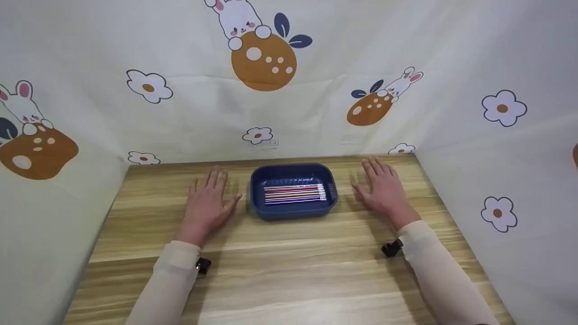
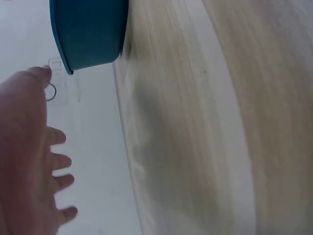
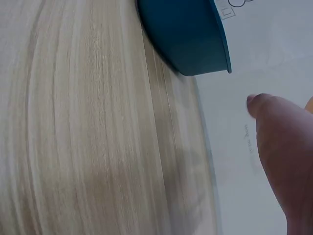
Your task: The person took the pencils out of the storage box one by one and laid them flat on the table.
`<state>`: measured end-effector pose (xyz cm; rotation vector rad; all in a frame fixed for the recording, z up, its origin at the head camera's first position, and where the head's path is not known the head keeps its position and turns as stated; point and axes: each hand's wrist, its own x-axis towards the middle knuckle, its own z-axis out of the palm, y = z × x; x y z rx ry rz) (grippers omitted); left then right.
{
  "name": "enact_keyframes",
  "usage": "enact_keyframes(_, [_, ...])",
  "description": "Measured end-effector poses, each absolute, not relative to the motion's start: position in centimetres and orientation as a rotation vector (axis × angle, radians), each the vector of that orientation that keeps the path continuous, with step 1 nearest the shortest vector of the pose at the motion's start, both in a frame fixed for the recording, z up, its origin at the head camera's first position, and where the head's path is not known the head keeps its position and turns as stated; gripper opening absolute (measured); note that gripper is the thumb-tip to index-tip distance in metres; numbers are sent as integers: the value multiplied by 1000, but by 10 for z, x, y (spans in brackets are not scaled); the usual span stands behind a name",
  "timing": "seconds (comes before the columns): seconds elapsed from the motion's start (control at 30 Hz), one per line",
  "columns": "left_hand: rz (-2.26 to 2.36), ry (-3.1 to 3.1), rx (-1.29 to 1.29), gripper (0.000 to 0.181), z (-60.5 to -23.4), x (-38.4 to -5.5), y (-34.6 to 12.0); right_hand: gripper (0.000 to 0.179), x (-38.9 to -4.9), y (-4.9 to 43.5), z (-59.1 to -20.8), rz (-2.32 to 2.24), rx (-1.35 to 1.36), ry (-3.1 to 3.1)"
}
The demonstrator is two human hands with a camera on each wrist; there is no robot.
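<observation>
A dark blue plastic basket (image 1: 293,213) sits toward the back of the wooden table. Inside it several slim striped pencils (image 1: 291,195) lie side by side, their pale ends to the right. To the left of the basket is my left hand (image 1: 207,203), palm down with fingers straight and thumb apart, holding nothing. My right hand (image 1: 384,192) lies in like manner on the other side, its thumb toward the basket. Both wrist views show the basket's outer wall (image 2: 90,34) beyond the thumb, with a gap between.
The wood-grain table (image 1: 289,271) ends at a pale cloth backdrop (image 1: 198,117) printed with rabbits, oranges and flowers. More of this cloth stands along the left and right sides. A small black camera (image 1: 204,265) is strapped at the left wrist, another camera (image 1: 392,248) at the right.
</observation>
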<state>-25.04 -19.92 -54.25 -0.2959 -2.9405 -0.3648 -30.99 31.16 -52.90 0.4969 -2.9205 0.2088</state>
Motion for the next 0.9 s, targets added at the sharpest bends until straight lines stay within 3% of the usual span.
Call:
enact_keyframes(0.17, [-463,-2866,-325,78,-541,-253,-194,71,-308,305,-529,502,496,-2830])
enact_keyframes(0.3, [-566,-2829,-359,75,-540,-253,-185,69,-305,297,-528,743,502,-2809])
enact_keyframes(0.9, [-835,-2860,-351,93,-546,-258,-140,58,-299,281,-527,805,585,-2718])
